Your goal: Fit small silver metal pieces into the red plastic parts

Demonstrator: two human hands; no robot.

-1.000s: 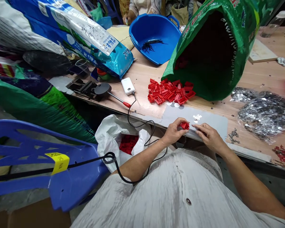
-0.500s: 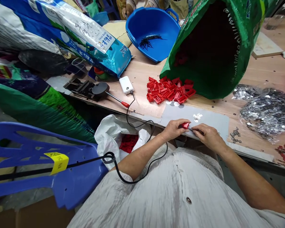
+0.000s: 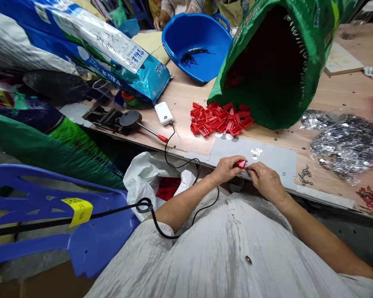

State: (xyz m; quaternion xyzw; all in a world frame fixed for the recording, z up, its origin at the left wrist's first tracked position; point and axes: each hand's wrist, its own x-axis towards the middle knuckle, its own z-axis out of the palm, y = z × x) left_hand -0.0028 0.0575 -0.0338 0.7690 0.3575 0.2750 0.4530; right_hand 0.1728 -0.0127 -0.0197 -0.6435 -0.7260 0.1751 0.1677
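Note:
A small red plastic housing (image 3: 241,164) is pinched between the thumb and fingers of my left hand (image 3: 227,170), at the table's front edge. My right hand (image 3: 266,180) is closed beside it, its fingertips close to the housing's right end. It grips a thin dark tool, mostly hidden by the fingers. Under and behind the hands lies a grey mat (image 3: 278,159) with small silvery metal plates (image 3: 256,153) on it. Tiny metal parts (image 3: 305,175) lie to the right. A heap of red plastic housings (image 3: 219,119) sits behind the mat.
A green sack (image 3: 264,111) gapes behind the heap. A blue basin (image 3: 202,62) holds black strands. Left are a white power bank (image 3: 163,113) with a cable and a red-tipped lever device (image 3: 130,119). Bagged metal pieces (image 3: 349,142) lie right. A white sack (image 3: 136,174) hangs below the edge.
My right hand has shifted slightly left, closer to the red housing, and less of the thin tool shows. My left hand still holds the housing. The view has moved a little.

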